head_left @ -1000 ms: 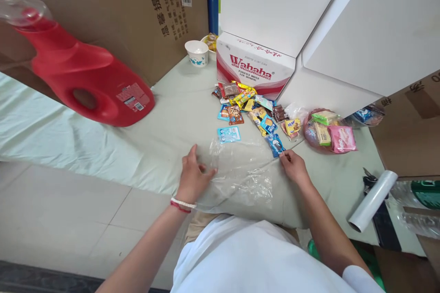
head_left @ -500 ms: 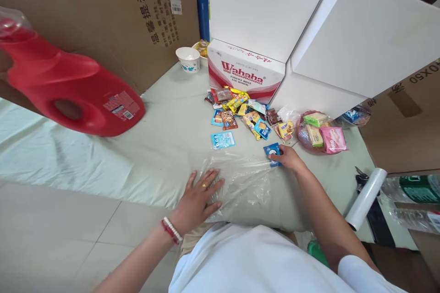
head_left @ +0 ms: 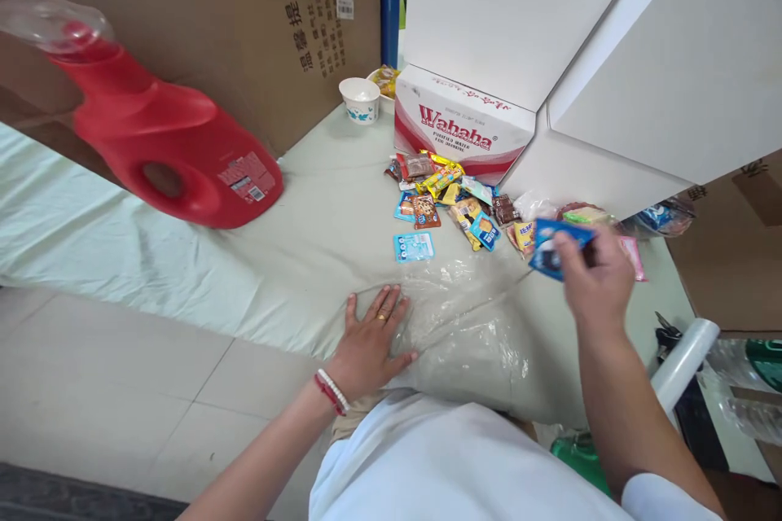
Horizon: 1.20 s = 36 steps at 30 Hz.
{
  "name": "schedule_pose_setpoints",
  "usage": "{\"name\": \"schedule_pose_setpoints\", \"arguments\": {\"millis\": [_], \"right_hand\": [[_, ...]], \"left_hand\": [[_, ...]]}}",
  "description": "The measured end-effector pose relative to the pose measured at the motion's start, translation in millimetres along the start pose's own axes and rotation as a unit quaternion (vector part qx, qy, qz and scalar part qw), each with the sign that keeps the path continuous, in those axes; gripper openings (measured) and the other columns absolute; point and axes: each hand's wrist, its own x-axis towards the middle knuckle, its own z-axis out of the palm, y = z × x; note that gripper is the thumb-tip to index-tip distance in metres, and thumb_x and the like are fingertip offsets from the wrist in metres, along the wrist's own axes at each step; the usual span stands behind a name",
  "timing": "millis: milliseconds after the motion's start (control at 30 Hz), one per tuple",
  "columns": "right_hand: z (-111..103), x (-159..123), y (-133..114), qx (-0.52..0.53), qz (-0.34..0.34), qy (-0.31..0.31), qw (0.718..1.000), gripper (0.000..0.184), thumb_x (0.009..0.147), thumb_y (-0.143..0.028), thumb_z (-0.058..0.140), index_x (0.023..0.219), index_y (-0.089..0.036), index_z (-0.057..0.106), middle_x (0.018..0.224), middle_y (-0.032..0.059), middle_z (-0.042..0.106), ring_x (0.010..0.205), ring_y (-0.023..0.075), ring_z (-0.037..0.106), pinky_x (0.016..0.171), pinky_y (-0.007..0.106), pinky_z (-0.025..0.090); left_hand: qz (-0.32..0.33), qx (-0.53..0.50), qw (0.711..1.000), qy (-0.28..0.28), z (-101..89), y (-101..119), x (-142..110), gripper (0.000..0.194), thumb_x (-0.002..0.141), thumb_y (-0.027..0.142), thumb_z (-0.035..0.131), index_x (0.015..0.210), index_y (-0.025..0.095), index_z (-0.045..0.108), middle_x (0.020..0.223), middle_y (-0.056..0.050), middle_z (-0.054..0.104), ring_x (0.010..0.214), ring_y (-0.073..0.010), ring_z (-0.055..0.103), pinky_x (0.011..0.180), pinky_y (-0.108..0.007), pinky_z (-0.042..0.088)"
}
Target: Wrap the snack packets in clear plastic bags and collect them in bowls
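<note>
Clearly, at the far left the red bottle stands before a brown carton, away from both hands. Next, the left hand lies flat with spread fingers upon the clear plastic sheet, perhaps so that this thin material does not slide or curl. Beyond its fingertips, one light-blue packet rests separately from the snack pile, which is gathered against the Wahaha box; probably the box serves as a back wall for it. Well apart from the left, the right hand pinches a blue packet near its edge, thumb on top, which seems enough for such a light thing. Behind this hand, a pink packet is mostly hidden. Rightmost, a white roll lies partly covered by the forearm.
</note>
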Motion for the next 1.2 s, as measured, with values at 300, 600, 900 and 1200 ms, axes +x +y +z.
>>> {"name": "schedule_pose_setpoints", "arguments": {"millis": [300, 600, 900, 1200], "right_hand": [[76, -115, -21, -0.121, -0.270, -0.466, 0.833, 0.049, 0.092, -0.052, 0.069, 0.129, -0.021, 0.063, 0.138, 0.0143, 0.061, 0.121, 0.0323, 0.052, 0.099, 0.048, 0.042], [172, 18, -36, -0.191, -0.039, -0.321, 0.927, 0.054, 0.097, -0.052, 0.055, 0.130, -0.009, 0.058, 0.125, 0.0220, 0.064, 0.117, 0.0339, 0.056, 0.100, 0.044, 0.043], [184, 46, -39, -0.097, 0.030, -0.277, 0.955, 0.034, 0.096, -0.027, 0.049, 0.125, -0.015, 0.063, 0.111, 0.0119, 0.073, 0.102, 0.0260, 0.065, 0.091, 0.035, 0.047], [66, -49, -6, 0.088, 0.054, -0.490, 0.866, 0.027, 0.095, -0.032, 0.049, 0.106, -0.021, 0.071, 0.094, 0.0034, 0.073, 0.084, 0.0197, 0.066, 0.079, 0.031, 0.051]], "left_hand": [[-0.015, 0.010, 1.000, 0.025, -0.4, -2, -2, 0.091, 0.088, 0.063, 0.060, 0.160, 0.014, 0.034, 0.165, -0.023, 0.031, 0.153, -0.0391, 0.032, 0.122, -0.070, -0.006], [-0.040, 0.026, 0.999, 0.013, 0.9, -5, -6, 0.107, 0.081, 0.076, 0.059, 0.159, 0.008, 0.034, 0.165, -0.027, 0.028, 0.153, -0.0423, 0.029, 0.122, -0.072, -0.003], [-0.085, 0.005, 0.995, 0.046, -4.2, 2, 1, 0.062, 0.102, 0.052, 0.038, 0.157, 0.024, 0.041, 0.166, -0.017, 0.033, 0.152, -0.0360, 0.035, 0.120, -0.072, 0.012], [-0.131, -0.009, 0.987, 0.090, -3.0, 11, 13, 0.054, 0.101, 0.043, 0.045, 0.150, 0.021, 0.051, 0.161, -0.018, 0.043, 0.148, -0.0359, 0.041, 0.120, -0.070, 0.014]]}}
